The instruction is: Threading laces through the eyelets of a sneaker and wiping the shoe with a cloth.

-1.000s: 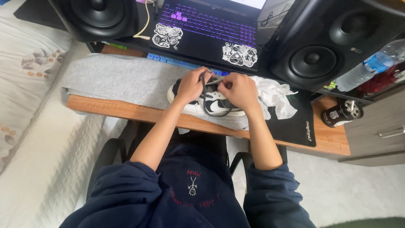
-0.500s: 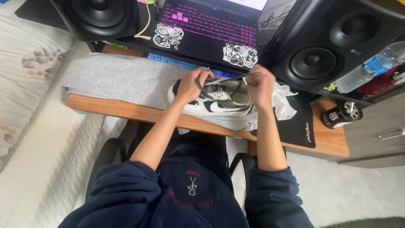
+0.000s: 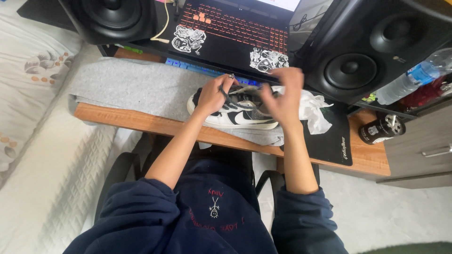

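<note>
A black and white sneaker (image 3: 240,117) lies on its side on a grey cloth (image 3: 132,87) spread over the wooden desk (image 3: 141,123). My left hand (image 3: 214,94) rests on the heel end of the shoe and pinches a dark lace (image 3: 229,98). My right hand (image 3: 282,96) hovers over the toe end with its fingers spread, blurred by motion; whether it grips the lace I cannot tell. A crumpled white tissue (image 3: 315,110) lies just right of the shoe.
A laptop (image 3: 235,30) with a lit keyboard sits behind the shoe between two black speakers (image 3: 113,16) (image 3: 372,51). A black mouse mat (image 3: 329,141), a small dark can (image 3: 380,129) and a plastic bottle (image 3: 414,77) are at the right. A bed (image 3: 33,141) is left.
My right hand swung out to the right with the lace, then came back over the toe end of the shoe. The left hand stayed at the heel. The keyboard light turned from purple to orange.
</note>
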